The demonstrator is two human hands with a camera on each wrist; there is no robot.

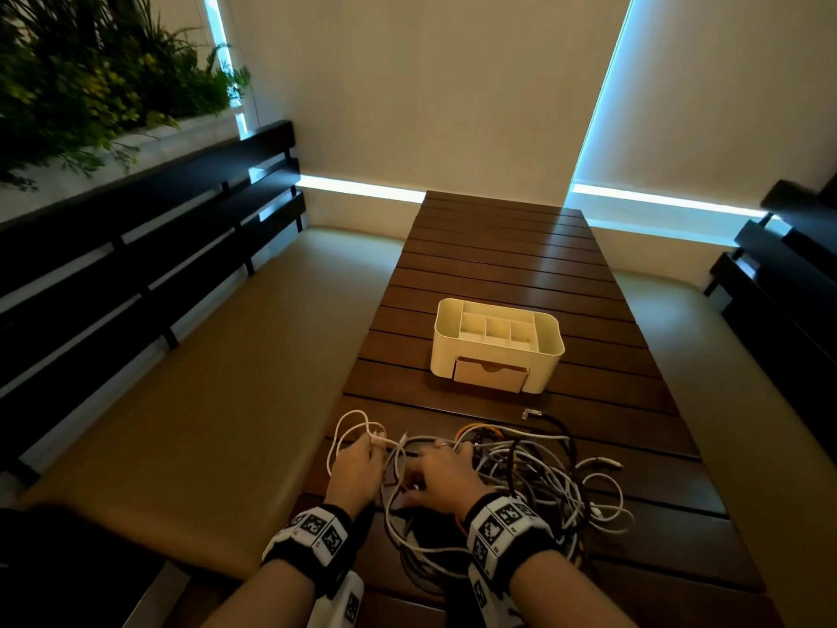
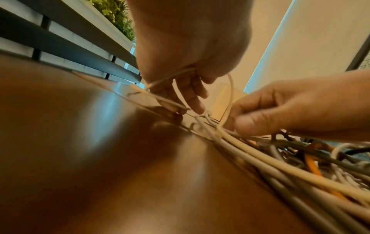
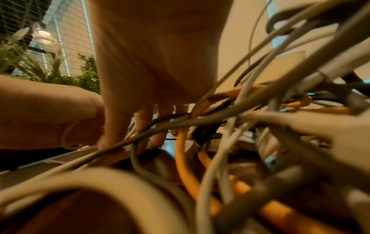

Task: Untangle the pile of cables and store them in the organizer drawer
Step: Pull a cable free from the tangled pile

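**Two hands in a cable tangle**

While both hands work at the near end of a slatted table (image 1: 498,247), seen from above: a pile (image 1: 521,473) of white, grey, black and orange cables spread across the near boards. Left hand (image 1: 355,464) at the pile's left edge, fingers (image 2: 192,96) curled round a thin white cable (image 1: 348,423), pinching it; loops of that cable arching off beyond the knuckles. Right hand (image 1: 441,478) just beside it, laid on the tangle, thumb and fingers (image 3: 144,121) pushed down among grey strands; whether clamped on one, cannot tell. Orange cable (image 3: 184,158) running under the right palm. Farther up the table, well apart from the pile, a cream organizer (image 1: 498,342) with open compartments on top and a drawer (image 1: 491,373) closed in front. Padded benches (image 1: 204,378) either side, plants (image 1: 90,74) top left.
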